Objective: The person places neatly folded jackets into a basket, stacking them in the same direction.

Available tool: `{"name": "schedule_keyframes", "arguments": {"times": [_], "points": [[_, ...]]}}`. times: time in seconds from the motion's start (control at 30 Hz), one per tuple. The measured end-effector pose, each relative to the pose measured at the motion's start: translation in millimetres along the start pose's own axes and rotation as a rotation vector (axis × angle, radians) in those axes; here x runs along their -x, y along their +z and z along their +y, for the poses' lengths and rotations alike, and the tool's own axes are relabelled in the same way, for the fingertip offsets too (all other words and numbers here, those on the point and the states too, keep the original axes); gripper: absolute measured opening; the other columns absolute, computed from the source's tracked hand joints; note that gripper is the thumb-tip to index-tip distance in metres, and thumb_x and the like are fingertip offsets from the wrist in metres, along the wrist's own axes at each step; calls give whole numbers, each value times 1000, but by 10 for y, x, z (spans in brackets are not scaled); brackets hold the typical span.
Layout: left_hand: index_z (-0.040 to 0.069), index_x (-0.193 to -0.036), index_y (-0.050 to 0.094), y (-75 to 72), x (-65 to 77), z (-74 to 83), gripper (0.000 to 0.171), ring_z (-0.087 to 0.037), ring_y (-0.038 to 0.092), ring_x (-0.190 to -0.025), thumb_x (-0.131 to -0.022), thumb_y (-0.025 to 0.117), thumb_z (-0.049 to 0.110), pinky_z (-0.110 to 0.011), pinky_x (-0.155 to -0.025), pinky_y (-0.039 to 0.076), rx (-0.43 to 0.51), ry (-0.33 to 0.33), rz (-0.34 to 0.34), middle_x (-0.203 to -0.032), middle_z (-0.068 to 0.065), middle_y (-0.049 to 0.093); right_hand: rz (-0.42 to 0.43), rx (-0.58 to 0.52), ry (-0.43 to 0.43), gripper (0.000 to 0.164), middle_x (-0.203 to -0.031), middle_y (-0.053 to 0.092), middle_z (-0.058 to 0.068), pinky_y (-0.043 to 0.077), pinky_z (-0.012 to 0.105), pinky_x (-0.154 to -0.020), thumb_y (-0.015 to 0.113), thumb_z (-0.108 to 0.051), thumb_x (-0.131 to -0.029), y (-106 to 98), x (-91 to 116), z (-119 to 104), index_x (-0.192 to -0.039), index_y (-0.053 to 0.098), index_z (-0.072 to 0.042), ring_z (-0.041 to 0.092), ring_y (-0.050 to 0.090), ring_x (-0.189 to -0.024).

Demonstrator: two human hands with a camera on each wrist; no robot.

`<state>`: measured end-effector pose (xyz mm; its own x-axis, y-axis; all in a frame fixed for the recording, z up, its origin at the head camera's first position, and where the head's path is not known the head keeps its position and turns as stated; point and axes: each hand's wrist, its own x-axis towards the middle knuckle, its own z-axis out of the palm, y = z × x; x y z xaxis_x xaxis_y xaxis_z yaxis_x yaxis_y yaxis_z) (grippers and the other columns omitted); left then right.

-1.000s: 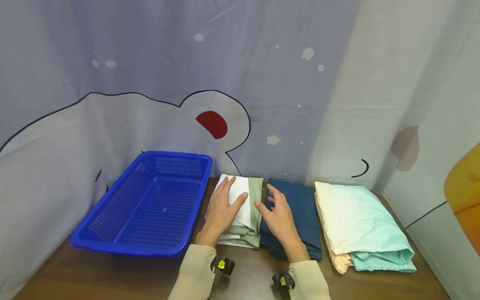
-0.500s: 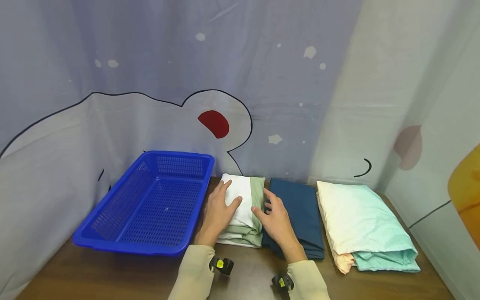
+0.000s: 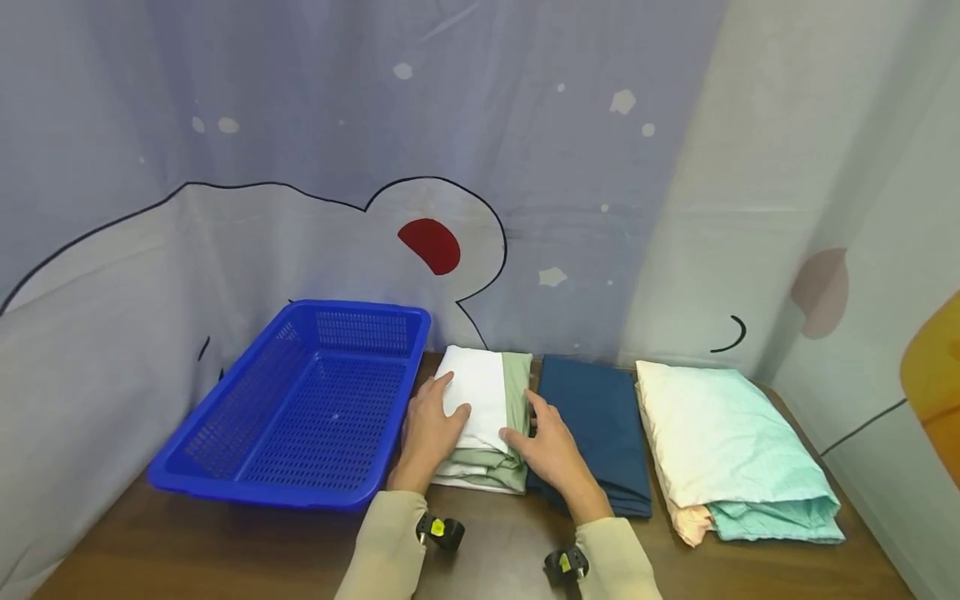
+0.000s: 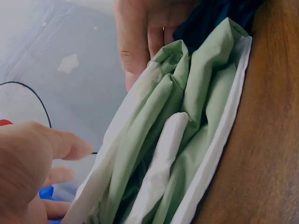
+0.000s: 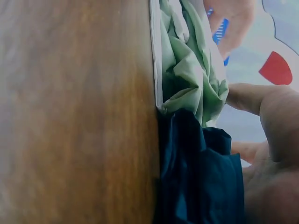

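Folded white-and-green cloth (image 3: 482,387) lies on the brown table (image 3: 487,542), between the blue basket (image 3: 247,493) and the dark blue cloth (image 3: 596,408). The left hand (image 3: 429,427) and right hand (image 3: 553,448) are at its sides, fingers spread, not pinching. Best to scoop low from both sides, keep the folds together, and leave the dark cloth alone.

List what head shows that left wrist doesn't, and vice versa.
Head only: cream-and-mint bundle, sleeves, wrist straps.
Left wrist only: a close side-on look into the folds of the white-and-green cloth.
Both: that cloth, navy cloth, left hand, right hand, wooden table, patterned curtain, and blue basket, a mere scrap in left wrist.
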<state>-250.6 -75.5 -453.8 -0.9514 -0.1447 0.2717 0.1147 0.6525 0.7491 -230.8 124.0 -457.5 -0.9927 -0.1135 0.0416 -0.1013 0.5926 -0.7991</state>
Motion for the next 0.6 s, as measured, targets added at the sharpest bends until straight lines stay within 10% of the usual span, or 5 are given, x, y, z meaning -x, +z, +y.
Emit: {"name": "schedule_keyframes", "arguments": {"times": [0.37, 0.6], "points": [[7, -157, 52, 20, 2, -67, 72, -51, 61, -123, -89, 74, 17, -61, -103, 47, -60, -77, -14, -137, -33, 61, -20, -39, 27, 78, -160, 44, 24, 52, 60, -99, 72, -35, -102, -8, -52, 55, -165, 35, -7, 42, 55, -134], [2, -155, 53, 54, 3, -125, 66, -46, 53, -138, -90, 66, 11, -57, -113, 41, 141, -144, 31, -149, -25, 58, -24, -242, 78, 78, -156, 49, 25, 50, 61, -101, 73, -34, -102, -44, -61, 111, -166, 34, -11, 41, 57, -130]]}}
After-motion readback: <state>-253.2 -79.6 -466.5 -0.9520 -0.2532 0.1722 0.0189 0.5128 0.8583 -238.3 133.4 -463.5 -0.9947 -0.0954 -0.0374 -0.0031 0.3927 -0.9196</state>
